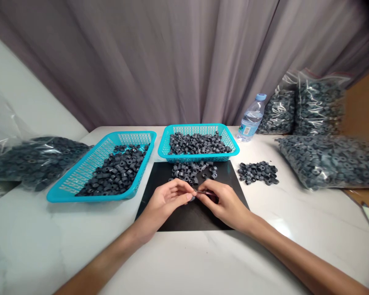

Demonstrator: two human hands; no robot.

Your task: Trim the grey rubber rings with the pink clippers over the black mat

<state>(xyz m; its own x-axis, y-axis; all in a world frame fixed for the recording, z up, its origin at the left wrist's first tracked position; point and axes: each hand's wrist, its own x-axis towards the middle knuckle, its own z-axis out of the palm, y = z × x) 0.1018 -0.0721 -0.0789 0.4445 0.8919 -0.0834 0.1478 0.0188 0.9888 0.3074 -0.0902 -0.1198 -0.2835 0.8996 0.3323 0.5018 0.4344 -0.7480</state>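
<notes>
Over the black mat (190, 220), my left hand (164, 201) pinches a small dark grey plastic part (192, 198) between thumb and fingertips. The part is mostly hidden by the fingers. Close against it, my right hand (226, 201) grips a slim dark tool (206, 192) with a thin metallic tip pointing at the part; its exact kind is hard to make out. The fingertips of both hands nearly meet. Just beyond them, a heap of similar short ring-like grey parts (184, 172) lies on the mat's far side.
Two turquoise baskets hold grey parts: one at the left (53, 196), one behind the mat (199, 157). A loose pile (258, 173) lies right of the mat. A water bottle (250, 119) stands behind it. Filled clear bags sit at the left (49, 157) and right (332, 159).
</notes>
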